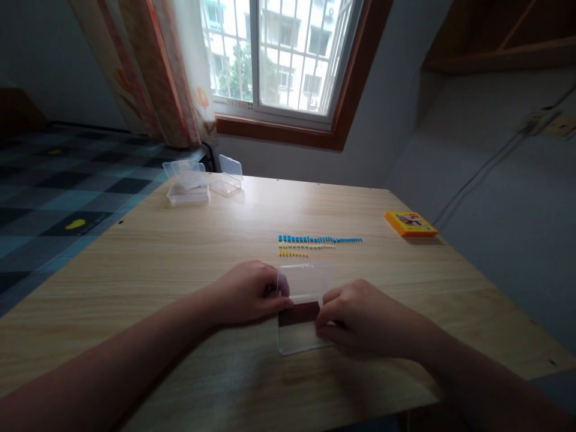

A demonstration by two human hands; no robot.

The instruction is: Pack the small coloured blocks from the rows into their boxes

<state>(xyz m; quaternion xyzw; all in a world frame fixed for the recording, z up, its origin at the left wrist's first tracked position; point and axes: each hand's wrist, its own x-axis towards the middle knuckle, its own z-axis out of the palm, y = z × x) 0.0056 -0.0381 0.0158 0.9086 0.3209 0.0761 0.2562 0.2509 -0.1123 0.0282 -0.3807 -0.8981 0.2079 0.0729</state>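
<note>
A clear plastic box point(299, 345) lies opened out on the table in front of me. Across its middle shows a dark brown band point(299, 313); what it is made of I cannot make out. My left hand point(254, 291) grips the box's left edge, thumb on top near the band. At the right edge, my right hand point(355, 318) is closed with curled fingers against the box; its fingertips are partly hidden. Just beyond the box lie rows of tiny pieces: blue pieces point(310, 239), pale pieces point(306, 245) and yellow pieces point(288, 254).
Two open clear boxes point(189, 193) stand at the table's far left corner. An orange-yellow flat box point(410, 224) sits near the right edge of the wooden table point(180, 258). A checked bed point(58, 186) adjoins the left side, and a window point(288, 60) is behind.
</note>
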